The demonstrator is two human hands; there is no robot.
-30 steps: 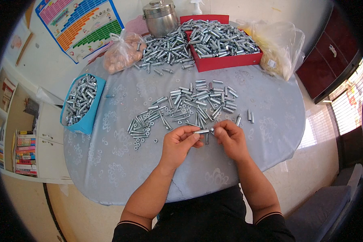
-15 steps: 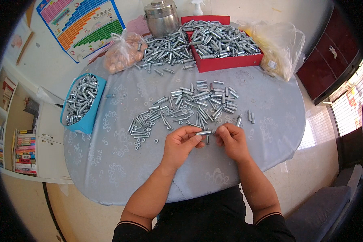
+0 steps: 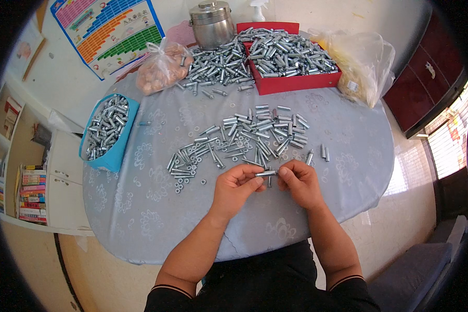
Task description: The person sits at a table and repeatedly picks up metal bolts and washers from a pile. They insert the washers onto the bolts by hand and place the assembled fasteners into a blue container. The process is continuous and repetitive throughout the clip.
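Observation:
My left hand (image 3: 233, 191) pinches a silver expansion bolt (image 3: 265, 174) between thumb and fingers, holding it nearly level above the near part of the table. The fingers of my right hand (image 3: 300, 186) are closed at the bolt's right end; whatever small part they cover is hidden. Just beneath the held bolt, another bolt (image 3: 269, 182) shows partly. Beyond my hands spreads a loose pile of metal sleeves (image 3: 265, 126), with thin bolts (image 3: 263, 151) and small nuts and washers (image 3: 179, 185) toward its left and near side.
A blue bin (image 3: 120, 148) full of bolts stands at the left. Farther back are a red box (image 3: 301, 83) heaped with bolts, another bolt heap (image 3: 218, 65), a steel pot (image 3: 211, 26), a tied bag (image 3: 158, 70) and a clear plastic bag (image 3: 366, 67). Grey cloth (image 3: 177, 229) covers the rounded table.
The whole view has shifted slightly. Both hands keep nearly the same pose around the bolt, with only a small shift of the right fingers.

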